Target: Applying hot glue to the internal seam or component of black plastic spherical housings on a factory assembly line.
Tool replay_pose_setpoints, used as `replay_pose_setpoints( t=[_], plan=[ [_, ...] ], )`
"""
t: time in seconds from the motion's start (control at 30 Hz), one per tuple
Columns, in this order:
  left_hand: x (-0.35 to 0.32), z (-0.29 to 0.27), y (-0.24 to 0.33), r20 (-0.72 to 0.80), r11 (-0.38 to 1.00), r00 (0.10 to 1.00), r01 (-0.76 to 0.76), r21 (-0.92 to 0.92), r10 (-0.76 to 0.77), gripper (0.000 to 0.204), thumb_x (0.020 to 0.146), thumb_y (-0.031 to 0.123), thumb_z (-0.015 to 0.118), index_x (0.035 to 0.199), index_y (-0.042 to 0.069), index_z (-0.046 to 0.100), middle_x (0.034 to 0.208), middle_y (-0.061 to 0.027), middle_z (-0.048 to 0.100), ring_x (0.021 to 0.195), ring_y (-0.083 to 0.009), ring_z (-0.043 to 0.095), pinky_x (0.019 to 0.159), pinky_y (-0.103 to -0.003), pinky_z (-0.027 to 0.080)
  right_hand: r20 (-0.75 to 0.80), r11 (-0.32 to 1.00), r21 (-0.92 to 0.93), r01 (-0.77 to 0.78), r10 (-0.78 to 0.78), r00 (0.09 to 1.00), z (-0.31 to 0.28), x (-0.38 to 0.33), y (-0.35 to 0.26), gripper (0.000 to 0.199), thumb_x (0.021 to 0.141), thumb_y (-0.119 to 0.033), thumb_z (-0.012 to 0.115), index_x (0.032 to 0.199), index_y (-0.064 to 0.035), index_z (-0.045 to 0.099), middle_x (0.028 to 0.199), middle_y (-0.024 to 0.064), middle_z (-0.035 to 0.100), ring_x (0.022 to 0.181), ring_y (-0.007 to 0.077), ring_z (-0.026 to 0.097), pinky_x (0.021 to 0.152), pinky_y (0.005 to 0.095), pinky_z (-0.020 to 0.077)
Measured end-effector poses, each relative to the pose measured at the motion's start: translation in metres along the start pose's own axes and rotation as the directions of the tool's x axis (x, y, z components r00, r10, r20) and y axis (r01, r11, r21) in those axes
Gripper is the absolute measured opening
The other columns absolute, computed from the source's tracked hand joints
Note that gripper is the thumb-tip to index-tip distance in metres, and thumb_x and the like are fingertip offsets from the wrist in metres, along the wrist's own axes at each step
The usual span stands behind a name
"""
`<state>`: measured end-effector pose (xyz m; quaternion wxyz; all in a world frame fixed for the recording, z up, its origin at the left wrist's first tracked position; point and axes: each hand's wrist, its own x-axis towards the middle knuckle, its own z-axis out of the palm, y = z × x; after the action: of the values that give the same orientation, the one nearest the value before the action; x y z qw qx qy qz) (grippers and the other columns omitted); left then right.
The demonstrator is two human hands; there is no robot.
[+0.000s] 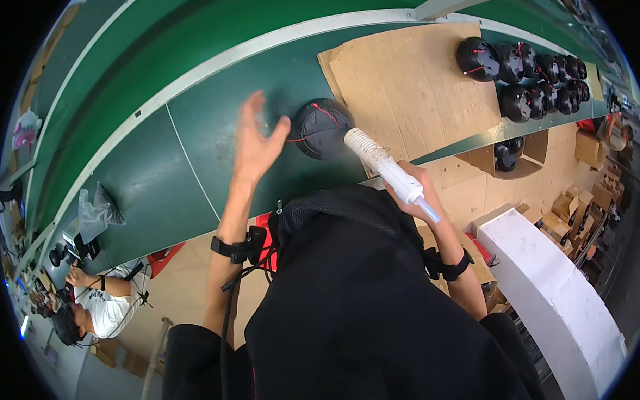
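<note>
On the green bench in front of me rests a round black housing (324, 129) with thin red wires across its top. Just left of it, my left hand (257, 147) is raised with fingers and thumb spread, slightly blurred and holding nothing. My right hand (421, 179) grips a white heat gun (398, 176) with a ribbed, pale nozzle and a translucent bluish tail end. The nozzle points up and left, its tip close to the housing's right edge. Fingers of the right hand are partly hidden behind the heat gun's body.
A flat cardboard sheet (416, 83) lies right of the housing. Beyond it stand several similar black housings (478, 59) in rows. An open carton (522, 156) below holds more. Clear plastic bags (99, 212) lie at left, near a seated co-worker (112, 309). A white-topped surface (543, 278) is at lower right.
</note>
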<state>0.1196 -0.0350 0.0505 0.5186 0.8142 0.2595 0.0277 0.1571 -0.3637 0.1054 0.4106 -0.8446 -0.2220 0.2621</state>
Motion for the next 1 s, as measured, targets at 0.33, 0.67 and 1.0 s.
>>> replay_pose_setpoints(
  t=[0.33, 0.67, 1.0],
  plan=[
    [0.078, 0.04, 0.014, 0.77, 0.638, 0.456, -0.766, 0.084, 0.446, 0.024, 0.094, 0.014, 0.066, 0.114, 0.004, 0.071, 0.103, -0.0116, 0.062, 0.099, -0.0323, 0.062, 0.081, -0.044, 0.053, 0.037, 0.993, -0.111, -0.036, 0.041, 0.998, 0.009, 0.002, 0.004, 0.018, 0.084, -0.01, 0.076, 0.093, 0.0014, 0.067, 0.081, 0.0182, 0.066, 0.072, 0.0385, 0.066, 0.064, 0.0399, 0.052],
    [0.087, 0.073, 0.01, 0.737, 0.655, 0.464, -0.755, 0.039, 0.492, 0.015, 0.096, 0.012, 0.056, 0.093, -0.002, 0.062, 0.097, -0.0143, 0.063, 0.099, -0.0354, 0.063, 0.087, -0.046, 0.052, 0.097, 0.988, -0.12, -0.093, 0.105, 0.99, 0.018, 0.003, -0.007, 0.029, 0.071, -0.011, 0.075, 0.092, 0.002, 0.059, 0.086, 0.022, 0.061, 0.082, 0.0446, 0.061, 0.07, 0.0475, 0.0501],
    [0.089, 0.072, 0.004, 0.731, 0.656, 0.446, -0.755, -0.002, 0.516, 0.02, 0.1, 0.018, 0.058, 0.097, -0.002, 0.063, 0.098, -0.0142, 0.06, 0.097, -0.0348, 0.061, 0.086, -0.045, 0.052, 0.139, 0.979, -0.16, -0.125, 0.148, 0.979, 0.021, 0.014, -0.015, 0.027, 0.075, -0.011, 0.076, 0.089, 0.0014, 0.057, 0.085, 0.0223, 0.061, 0.082, 0.0453, 0.061, 0.069, 0.0484, 0.0501]
  ],
)
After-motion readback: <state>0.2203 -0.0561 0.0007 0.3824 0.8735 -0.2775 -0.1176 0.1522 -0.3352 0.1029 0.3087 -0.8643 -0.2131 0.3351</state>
